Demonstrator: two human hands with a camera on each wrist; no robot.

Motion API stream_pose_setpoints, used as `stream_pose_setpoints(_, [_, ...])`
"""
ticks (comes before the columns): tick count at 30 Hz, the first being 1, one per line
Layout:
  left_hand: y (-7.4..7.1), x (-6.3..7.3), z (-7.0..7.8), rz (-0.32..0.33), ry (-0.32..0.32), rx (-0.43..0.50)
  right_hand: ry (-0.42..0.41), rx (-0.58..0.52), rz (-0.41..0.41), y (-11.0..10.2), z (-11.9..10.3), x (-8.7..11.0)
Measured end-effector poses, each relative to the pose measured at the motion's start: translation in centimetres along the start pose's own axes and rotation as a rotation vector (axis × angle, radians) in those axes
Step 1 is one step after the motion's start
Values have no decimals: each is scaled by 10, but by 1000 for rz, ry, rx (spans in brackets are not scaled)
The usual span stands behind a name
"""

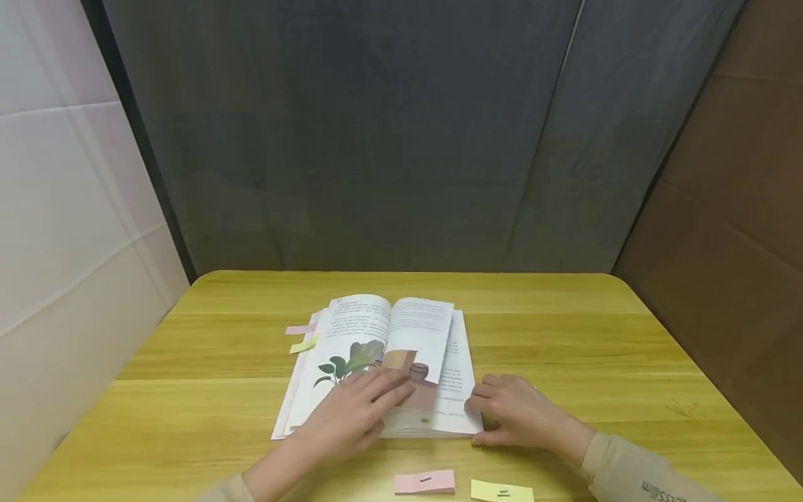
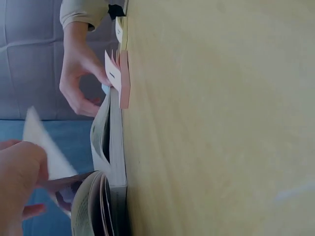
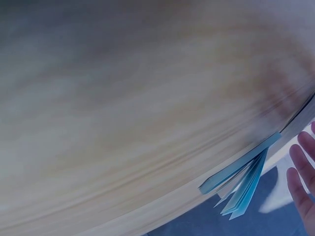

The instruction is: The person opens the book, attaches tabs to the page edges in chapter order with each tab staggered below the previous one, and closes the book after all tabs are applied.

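Both sides of the book [image 1: 419,324] leave me tabletop [image 1: 564,328]; one pink pad [image 1: 424,482], one yellow pad [image 1: 502,491]; left hand [image 1: 353,413] straight-fingered on pages, right hand [image 1: 519,411], I can't tell.

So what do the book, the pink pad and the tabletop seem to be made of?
Book: paper, fairly matte; its thin printed pages curl. Pink pad: matte paper, thin leaves lifting in the left wrist view. Tabletop: smooth, yellowish wood grain, though real wood or laminate is unclear.

wood-grain table [image 1: 564,341], grey backdrop [image 1: 376,139], white sheet [image 1: 69,209], brown sheet [image 1: 728,230]
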State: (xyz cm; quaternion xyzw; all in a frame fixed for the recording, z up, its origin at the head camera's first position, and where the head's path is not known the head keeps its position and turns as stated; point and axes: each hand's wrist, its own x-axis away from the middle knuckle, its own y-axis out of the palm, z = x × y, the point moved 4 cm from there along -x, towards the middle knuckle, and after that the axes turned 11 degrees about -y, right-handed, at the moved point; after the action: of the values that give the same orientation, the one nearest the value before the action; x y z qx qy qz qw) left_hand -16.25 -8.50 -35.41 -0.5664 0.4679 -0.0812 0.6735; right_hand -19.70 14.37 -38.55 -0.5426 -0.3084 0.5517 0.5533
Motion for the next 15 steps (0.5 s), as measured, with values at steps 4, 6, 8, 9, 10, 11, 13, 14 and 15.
stream_pose_setpoints(4, [-7,0,-4,7,-5,-45,10,-6,-11,1,0,0])
stream_pose_setpoints(6, [-9,2,-8,-4,-18,-76,14,-7,-16,1,1,0])
stream_pose_setpoints(8, [-9,4,-12,-21,-29,-111,16,-5,-19,2,1,0])
stream_pose_setpoints(9, [-8,5,-14,-29,-38,-129,16,-4,-20,2,1,0])
stream_pose_setpoints(10, [-7,7,-16,-37,-50,-143,16,-4,-20,2,1,0])
stream_pose_setpoints(11, [-6,8,-18,-45,-61,-155,15,-2,-19,2,1,0])
stream_pose_setpoints(13, [-5,11,-21,-50,-83,-180,13,0,-18,2,1,0])
stream_pose_setpoints(14, [-4,12,-22,-53,-96,-192,11,1,-18,2,1,0])
stream_pose_setpoints(15, [-4,13,-24,-56,-109,-202,9,0,-19,2,1,0])
